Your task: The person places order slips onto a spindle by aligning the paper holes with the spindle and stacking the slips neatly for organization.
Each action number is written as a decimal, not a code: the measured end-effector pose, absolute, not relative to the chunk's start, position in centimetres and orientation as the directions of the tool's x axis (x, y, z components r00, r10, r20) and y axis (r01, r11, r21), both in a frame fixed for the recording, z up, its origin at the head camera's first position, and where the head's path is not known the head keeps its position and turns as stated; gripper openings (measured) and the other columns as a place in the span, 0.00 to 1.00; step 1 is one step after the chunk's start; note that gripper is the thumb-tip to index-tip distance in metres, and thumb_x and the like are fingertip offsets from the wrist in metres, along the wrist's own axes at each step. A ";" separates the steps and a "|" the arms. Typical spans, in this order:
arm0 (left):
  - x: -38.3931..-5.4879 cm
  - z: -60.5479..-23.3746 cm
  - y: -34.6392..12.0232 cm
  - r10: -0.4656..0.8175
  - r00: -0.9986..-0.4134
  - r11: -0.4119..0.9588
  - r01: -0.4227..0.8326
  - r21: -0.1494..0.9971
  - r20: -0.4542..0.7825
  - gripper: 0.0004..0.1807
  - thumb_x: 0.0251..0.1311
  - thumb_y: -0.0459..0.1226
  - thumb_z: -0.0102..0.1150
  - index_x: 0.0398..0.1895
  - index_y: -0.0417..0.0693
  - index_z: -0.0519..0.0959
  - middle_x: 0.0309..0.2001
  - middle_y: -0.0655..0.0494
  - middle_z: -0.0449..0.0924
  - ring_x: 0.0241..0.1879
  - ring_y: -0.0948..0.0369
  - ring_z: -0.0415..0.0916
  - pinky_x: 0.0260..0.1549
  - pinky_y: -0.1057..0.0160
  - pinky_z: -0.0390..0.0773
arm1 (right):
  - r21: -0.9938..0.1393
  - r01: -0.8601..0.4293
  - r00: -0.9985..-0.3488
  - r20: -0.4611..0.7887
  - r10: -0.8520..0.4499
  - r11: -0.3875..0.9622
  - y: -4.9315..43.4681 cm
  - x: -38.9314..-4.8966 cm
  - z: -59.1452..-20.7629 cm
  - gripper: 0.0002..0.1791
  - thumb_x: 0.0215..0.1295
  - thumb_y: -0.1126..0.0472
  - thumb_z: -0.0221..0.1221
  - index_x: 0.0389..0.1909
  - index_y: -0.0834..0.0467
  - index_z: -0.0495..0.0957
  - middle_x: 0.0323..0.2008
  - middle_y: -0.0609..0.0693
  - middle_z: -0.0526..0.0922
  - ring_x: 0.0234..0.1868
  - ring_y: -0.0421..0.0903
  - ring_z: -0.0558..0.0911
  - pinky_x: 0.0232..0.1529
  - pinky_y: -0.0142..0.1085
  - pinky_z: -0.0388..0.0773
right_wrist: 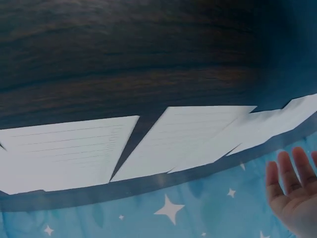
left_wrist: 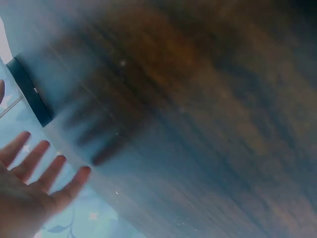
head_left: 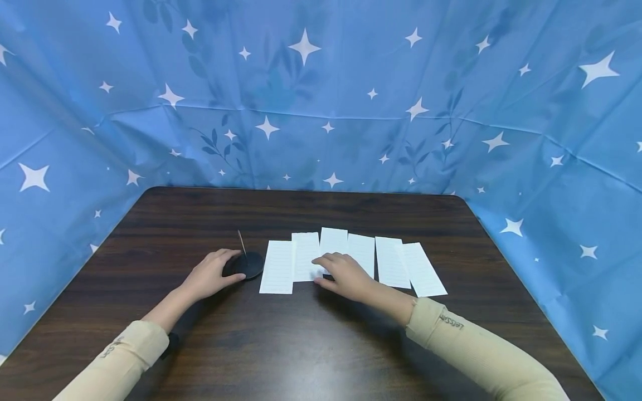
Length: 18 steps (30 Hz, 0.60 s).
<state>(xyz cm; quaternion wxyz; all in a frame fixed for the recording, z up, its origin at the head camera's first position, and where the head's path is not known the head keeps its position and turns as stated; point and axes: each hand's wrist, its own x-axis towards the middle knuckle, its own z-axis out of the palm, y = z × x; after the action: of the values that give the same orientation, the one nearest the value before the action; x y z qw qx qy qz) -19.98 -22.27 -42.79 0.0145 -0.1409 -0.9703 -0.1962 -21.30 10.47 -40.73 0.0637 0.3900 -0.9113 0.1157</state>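
A black round base with a thin rod rising from it, like a bill spike, stands on the dark table. My left hand is at its left side, thumb near the front edge and fingers near the back. In the left wrist view the left hand has straight, spread fingers; whether it touches the base I cannot tell. Several white lined paper slips lie in a fanned, partly overlapping row right of the base. Over the middle slips is my right hand, fingers relaxed and holding nothing; the right wrist view shows its fingers extended.
The dark wood-grain table has rounded far corners. A blue curtain with white stars hangs behind it and along the sides. The row of slips reaches to the right, ending in a tilted slip.
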 end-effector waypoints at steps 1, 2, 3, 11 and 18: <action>-20.1 -42.8 -22.3 0.282 -0.956 0.878 0.292 0.379 0.082 0.33 0.57 0.47 0.63 0.62 0.39 0.69 0.60 0.36 0.69 0.60 0.38 0.65 0.54 0.35 0.70 | -0.155 -0.724 -0.689 0.200 -0.697 0.672 10.3 -21.4 -40.8 0.21 0.62 0.51 0.60 0.52 0.59 0.77 0.47 0.53 0.83 0.48 0.50 0.81 0.51 0.46 0.79; -20.3 -42.9 -22.3 0.296 -0.952 0.873 0.304 0.381 0.081 0.33 0.57 0.47 0.63 0.61 0.38 0.69 0.60 0.36 0.69 0.60 0.38 0.65 0.54 0.36 0.70 | -0.150 -0.722 -0.692 0.193 -0.696 0.676 10.2 -21.6 -40.8 0.21 0.62 0.51 0.60 0.52 0.59 0.77 0.47 0.54 0.83 0.48 0.50 0.81 0.50 0.45 0.79; -20.5 -42.9 -22.3 0.310 -0.947 0.868 0.316 0.384 0.079 0.33 0.57 0.47 0.63 0.61 0.38 0.69 0.60 0.36 0.70 0.60 0.38 0.65 0.55 0.36 0.70 | -0.139 -0.720 -0.693 0.187 -0.696 0.680 10.1 -21.7 -40.9 0.21 0.62 0.51 0.60 0.51 0.59 0.77 0.47 0.54 0.83 0.48 0.50 0.81 0.49 0.45 0.79; -21.4 -43.1 -22.9 0.382 -0.922 0.835 0.371 0.405 0.056 0.34 0.55 0.47 0.65 0.60 0.34 0.70 0.58 0.35 0.71 0.59 0.40 0.68 0.56 0.40 0.72 | -0.129 -0.704 -0.709 0.186 -0.681 0.698 9.2 -22.7 -41.3 0.23 0.62 0.49 0.60 0.53 0.59 0.76 0.49 0.55 0.82 0.49 0.52 0.81 0.48 0.46 0.80; -22.0 -43.0 -22.8 0.400 -0.916 0.836 0.379 0.398 0.032 0.33 0.54 0.47 0.65 0.58 0.34 0.72 0.57 0.36 0.73 0.57 0.41 0.70 0.55 0.42 0.73 | -0.142 -0.673 -0.739 0.095 -0.667 0.726 8.0 -23.7 -40.9 0.30 0.60 0.44 0.60 0.57 0.59 0.73 0.53 0.56 0.79 0.54 0.55 0.78 0.51 0.52 0.78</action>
<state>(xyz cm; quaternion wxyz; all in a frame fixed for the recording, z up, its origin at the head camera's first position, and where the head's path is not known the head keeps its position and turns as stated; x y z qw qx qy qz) -21.96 -22.84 -43.00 -0.0263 -0.2034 -0.9576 -0.2021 -23.66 7.99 -40.92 0.0185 0.3605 -0.9288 0.0837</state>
